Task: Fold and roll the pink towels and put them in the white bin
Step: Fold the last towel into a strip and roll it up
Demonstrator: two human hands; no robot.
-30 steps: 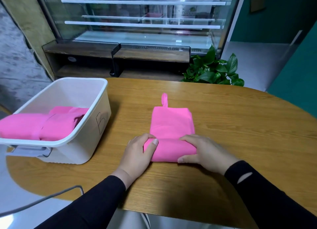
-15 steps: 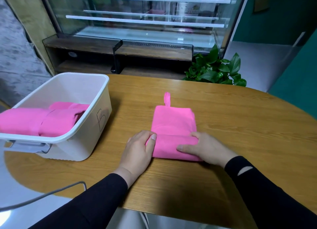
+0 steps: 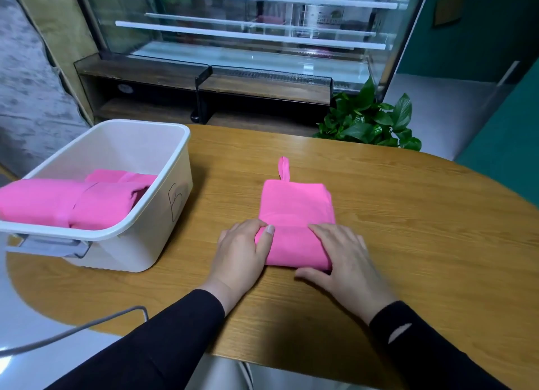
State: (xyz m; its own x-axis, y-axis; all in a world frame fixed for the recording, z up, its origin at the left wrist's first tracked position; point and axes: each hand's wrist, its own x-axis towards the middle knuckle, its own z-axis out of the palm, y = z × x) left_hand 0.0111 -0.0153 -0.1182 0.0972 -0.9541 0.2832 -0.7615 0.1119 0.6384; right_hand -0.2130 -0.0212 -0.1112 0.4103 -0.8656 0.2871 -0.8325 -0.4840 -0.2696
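A folded pink towel lies on the wooden table, its hanging loop pointing away from me. Its near end is rolled into a thick tube. My left hand grips the roll's left end, thumb on top. My right hand covers the roll's right end, fingers spread over the top and thumb under the near edge. The white bin stands at the left of the table. Inside it lie rolled pink towels.
A grey cable curves past the table's near left edge. Beyond the table stand a glass display case, a low wooden shelf and a green plant.
Both hands have rolled the towel's near end a little farther away from me, so the flat part looks shorter. The camera has tilted slightly.
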